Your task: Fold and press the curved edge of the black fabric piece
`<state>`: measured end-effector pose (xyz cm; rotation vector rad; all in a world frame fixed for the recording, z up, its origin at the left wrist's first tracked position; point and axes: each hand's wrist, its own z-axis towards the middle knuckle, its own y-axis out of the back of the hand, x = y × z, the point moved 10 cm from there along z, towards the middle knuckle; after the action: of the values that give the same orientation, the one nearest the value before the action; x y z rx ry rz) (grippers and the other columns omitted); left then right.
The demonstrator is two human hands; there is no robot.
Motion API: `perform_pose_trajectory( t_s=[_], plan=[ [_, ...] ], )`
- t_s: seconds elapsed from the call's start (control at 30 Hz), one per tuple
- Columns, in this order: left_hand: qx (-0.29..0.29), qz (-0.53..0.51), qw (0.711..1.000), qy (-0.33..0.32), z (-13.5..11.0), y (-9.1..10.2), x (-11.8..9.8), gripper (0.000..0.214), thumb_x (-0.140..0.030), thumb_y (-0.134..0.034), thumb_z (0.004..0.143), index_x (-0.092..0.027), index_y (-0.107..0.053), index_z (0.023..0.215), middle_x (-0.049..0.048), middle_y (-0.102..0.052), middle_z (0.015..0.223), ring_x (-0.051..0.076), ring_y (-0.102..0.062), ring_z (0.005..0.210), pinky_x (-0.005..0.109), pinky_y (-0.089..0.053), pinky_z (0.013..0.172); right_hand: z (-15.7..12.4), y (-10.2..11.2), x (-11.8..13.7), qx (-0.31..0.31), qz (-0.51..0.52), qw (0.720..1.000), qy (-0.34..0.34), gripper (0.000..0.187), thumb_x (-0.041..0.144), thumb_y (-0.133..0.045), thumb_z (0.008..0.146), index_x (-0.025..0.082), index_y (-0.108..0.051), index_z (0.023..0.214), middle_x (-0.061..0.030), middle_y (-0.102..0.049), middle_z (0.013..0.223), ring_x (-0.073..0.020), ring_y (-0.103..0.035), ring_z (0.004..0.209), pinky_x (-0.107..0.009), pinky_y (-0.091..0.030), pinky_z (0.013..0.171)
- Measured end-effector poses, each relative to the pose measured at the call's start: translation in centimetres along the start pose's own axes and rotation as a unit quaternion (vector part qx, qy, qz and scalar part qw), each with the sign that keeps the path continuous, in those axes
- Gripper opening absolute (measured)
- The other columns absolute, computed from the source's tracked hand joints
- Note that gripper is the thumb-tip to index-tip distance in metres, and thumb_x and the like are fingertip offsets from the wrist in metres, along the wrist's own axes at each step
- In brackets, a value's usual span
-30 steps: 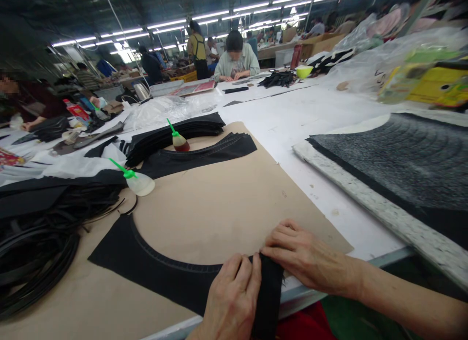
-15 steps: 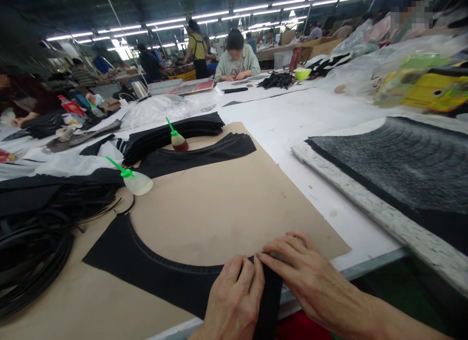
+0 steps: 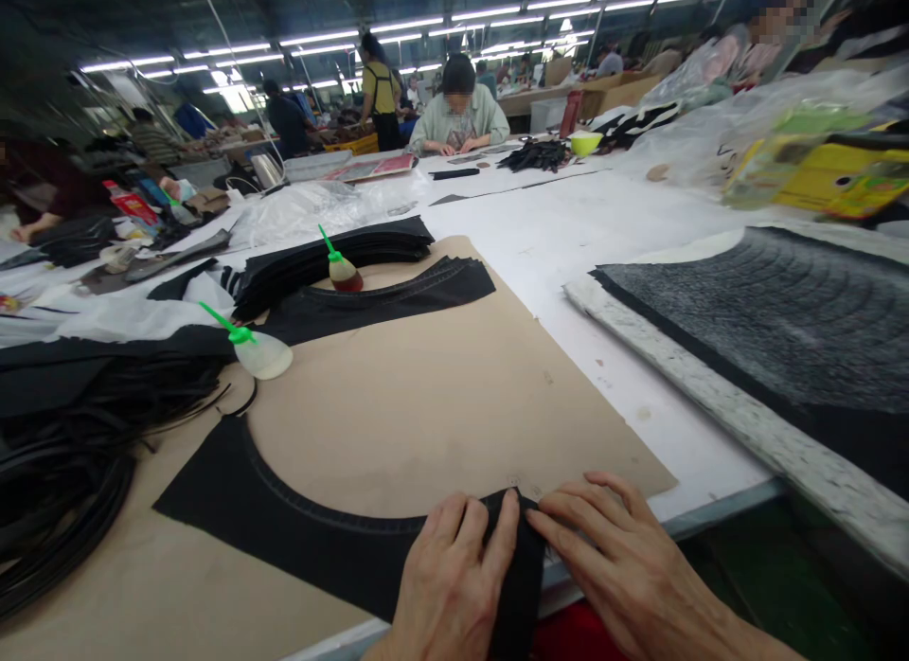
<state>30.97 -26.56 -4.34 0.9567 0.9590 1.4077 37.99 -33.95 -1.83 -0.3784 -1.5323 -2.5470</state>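
A black curved fabric-like piece lies along the table's front edge, its inner curve lined with a narrow notched band. My left hand bears down on its right part, fingers bent, the index fingertip at the piece's top edge. Just right of it, my right hand has its thumb and index finger together at the same edge; its other fingers curl above the brown sheet. The piece's right end hangs over the table edge between my hands. What lies under the fingertips is hidden.
Brown sheet covers the near table. Two green-tipped bottles stand on it, one beside stacked black pieces. Coiled black strips lie left. A speckled board bears a black sheet at right. A person sits opposite.
My right hand has shifted slightly right along the edge, widening the gap between my hands. My left index finger has spread from the other fingers. The view has shifted slightly.
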Motion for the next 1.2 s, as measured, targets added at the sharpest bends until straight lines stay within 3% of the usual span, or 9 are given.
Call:
perform_pose_trajectory(
  t_s=[0.37,0.53,0.77,1.0,1.1,1.2],
  plan=[
    [0.03,0.014,0.999,0.036,0.3,-0.5,0.0,0.058,-0.002,-0.035,0.086,-0.015,-0.039,0.142,0.009,-0.056,0.105,0.024,-0.051,0.1,0.036,-0.048,0.088,0.5,0.5,0.4,-0.008,-0.019,1.0,0.023,0.036,0.003,-0.038,0.089,0.014,-0.063,0.113,-0.0063,-0.064,0.101,-0.0182,-0.056,0.097,-0.04,-0.032,0.098],
    [0.044,0.016,0.999,0.006,0.6,-0.5,-0.3,0.058,-0.006,-0.04,0.086,-0.012,-0.037,0.143,0.0086,-0.056,0.102,0.025,-0.05,0.097,0.037,-0.046,0.085,0.4,0.4,0.6,-0.008,-0.03,0.999,0.032,0.038,0.001,-0.037,0.088,0.014,-0.063,0.113,-0.0066,-0.065,0.101,-0.018,-0.056,0.097,-0.04,-0.032,0.099],
    [0.069,0.02,0.997,0.026,0.9,-0.6,-0.3,0.057,-0.015,-0.047,0.086,-0.014,-0.038,0.143,0.0072,-0.057,0.101,0.024,-0.049,0.096,0.037,-0.041,0.087,0.2,0.3,0.4,-0.019,-0.012,0.999,0.027,0.038,0.002,-0.036,0.09,0.014,-0.063,0.113,-0.0056,-0.065,0.1,-0.0173,-0.056,0.098,-0.041,-0.029,0.1],
    [0.053,0.024,0.998,-0.009,2.1,0.5,-0.8,0.05,-0.021,-0.054,0.084,-0.01,-0.049,0.133,0.0069,-0.061,0.097,0.023,-0.052,0.085,0.036,-0.046,0.077,-0.1,-0.2,0.3,-0.031,-0.006,0.999,0.025,0.038,0.003,-0.035,0.091,0.015,-0.062,0.115,-0.0064,-0.065,0.103,-0.0186,-0.055,0.1,-0.044,-0.029,0.101],
    [0.047,-0.05,0.997,0.028,1.9,0.9,0.3,0.049,-0.011,-0.047,0.085,-0.015,-0.048,0.134,0.0062,-0.061,0.098,0.022,-0.055,0.086,0.036,-0.049,0.078,-0.1,-0.1,0.6,-0.028,-0.025,0.999,0.038,0.039,0.002,-0.036,0.09,0.016,-0.063,0.115,-0.0062,-0.066,0.104,-0.0186,-0.057,0.1,-0.042,-0.03,0.1],
    [-0.031,-0.15,0.98,0.126,0.5,2.4,3.3,0.049,-0.004,-0.039,0.087,-0.017,-0.048,0.133,0.009,-0.059,0.109,0.02,-0.055,0.097,0.035,-0.05,0.083,0.0,0.0,0.8,-0.02,-0.031,0.998,0.048,0.04,0.001,-0.037,0.089,0.016,-0.063,0.115,-0.0061,-0.067,0.104,-0.0186,-0.058,0.1,-0.042,-0.03,0.1]
  ],
)
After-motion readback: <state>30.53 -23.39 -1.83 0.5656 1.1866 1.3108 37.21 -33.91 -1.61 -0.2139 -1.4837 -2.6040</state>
